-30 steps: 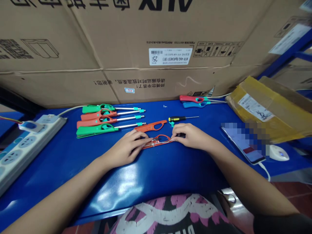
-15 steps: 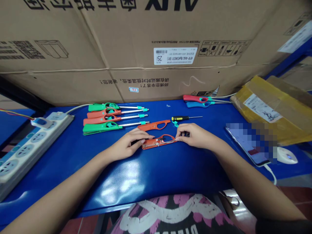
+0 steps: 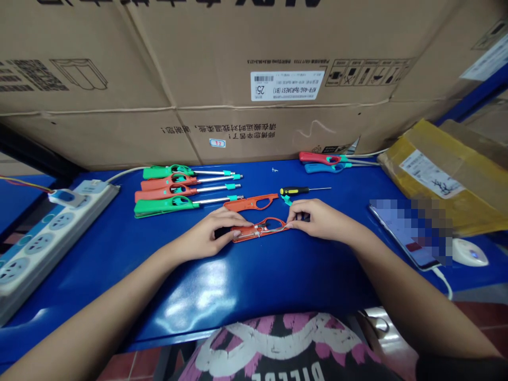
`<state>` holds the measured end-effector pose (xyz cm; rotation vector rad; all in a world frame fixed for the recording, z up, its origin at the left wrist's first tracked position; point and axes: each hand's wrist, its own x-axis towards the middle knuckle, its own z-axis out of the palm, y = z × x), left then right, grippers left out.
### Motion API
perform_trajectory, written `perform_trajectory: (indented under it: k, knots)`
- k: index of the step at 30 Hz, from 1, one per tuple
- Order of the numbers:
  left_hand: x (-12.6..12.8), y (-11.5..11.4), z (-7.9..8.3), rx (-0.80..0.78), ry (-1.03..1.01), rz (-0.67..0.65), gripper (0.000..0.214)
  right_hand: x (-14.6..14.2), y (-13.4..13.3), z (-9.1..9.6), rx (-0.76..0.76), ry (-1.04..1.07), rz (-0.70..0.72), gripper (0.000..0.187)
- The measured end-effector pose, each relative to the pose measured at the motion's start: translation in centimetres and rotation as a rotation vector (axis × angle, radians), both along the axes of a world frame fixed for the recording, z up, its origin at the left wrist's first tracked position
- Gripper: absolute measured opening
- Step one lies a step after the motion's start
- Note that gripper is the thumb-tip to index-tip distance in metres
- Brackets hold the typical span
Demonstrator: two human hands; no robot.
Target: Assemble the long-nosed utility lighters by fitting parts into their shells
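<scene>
An opened orange lighter half-shell [image 3: 260, 233] lies on the blue table with its inner parts and a thin wire [image 3: 273, 230] exposed. My left hand [image 3: 212, 233] grips the shell's left end between thumb and fingers. At the shell's right tip, my right hand [image 3: 313, 218] pinches the end of the wire; its fingertips partly hide that spot. Just behind lies the other orange shell half [image 3: 254, 203], close to my left fingers. A small teal piece [image 3: 286, 200] sits beyond my right fingers. Behind it rests a black and yellow screwdriver [image 3: 296, 190].
Several green and orange lighters [image 3: 166, 206] lie in a row at the left. A red lighter [image 3: 317, 157] and a blue lighter [image 3: 323, 168] lie at the back. A power strip [image 3: 51, 243], phone [image 3: 400, 235], yellow package [image 3: 444, 180] and large carton [image 3: 222, 111] surround the work area.
The view has shifted slightly. My left thumb reaches a little farther over the shell's left end, while my right hand keeps its pinch at the right tip.
</scene>
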<state>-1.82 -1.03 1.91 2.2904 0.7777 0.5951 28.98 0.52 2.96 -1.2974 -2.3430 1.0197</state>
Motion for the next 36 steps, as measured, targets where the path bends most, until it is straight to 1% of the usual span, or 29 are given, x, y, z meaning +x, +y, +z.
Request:
perform_trajectory:
  k: [4,9,12,14,16,18,20,24,28,31,34,36]
  knots:
    - [0.2,-0.3,0.2,0.017,0.009,0.011,0.028,0.1,-0.1,-0.1,0.032,-0.012,0.015,0.008]
    - [0.1,-0.8,0.2,0.096,0.052,-0.003,0.040,0.2,-0.4,0.4,0.105,-0.062,0.066,0.009]
    - [0.2,-1.0,0.0,0.143,0.107,0.029,0.038,0.3,-0.4,0.5,0.164,-0.063,0.062,0.007]
    - [0.4,-1.2,-0.2,0.158,0.119,0.038,0.035,0.3,-0.2,0.3,0.218,-0.019,-0.002,0.007]
    - [0.5,-1.3,-0.3,0.165,0.105,0.026,0.034,0.3,0.0,-0.1,0.310,0.017,-0.118,0.007]
    - [0.6,-1.3,-0.4,0.170,0.091,0.014,0.036,0.1,0.3,-0.5,0.401,-0.012,-0.235,0.012]
    - [0.6,-1.3,-0.4,0.169,0.097,0.009,0.040,-0.2,0.5,-0.9,0.446,-0.091,-0.298,0.018]
    - [0.6,-1.4,-0.4,0.169,0.114,0.005,0.046,-0.8,0.8,-1.4,0.457,-0.203,-0.320,0.017]
    - [0.8,-1.6,-0.6,0.170,0.115,0.007,0.048,-1.1,0.9,-1.5,0.421,-0.207,-0.332,0.011]
    - [0.9,-1.6,-0.7,0.167,0.130,0.011,0.049,-1.0,0.8,-1.4,0.378,-0.085,-0.321,0.016]
    - [0.9,-1.6,-0.7,0.155,0.149,0.005,0.050,-0.9,0.6,-1.3,0.346,0.080,-0.308,0.012]
    - [0.8,-1.6,-0.8,0.151,0.141,0.007,0.049,-0.8,0.6,-1.2,0.356,0.073,-0.319,0.011]
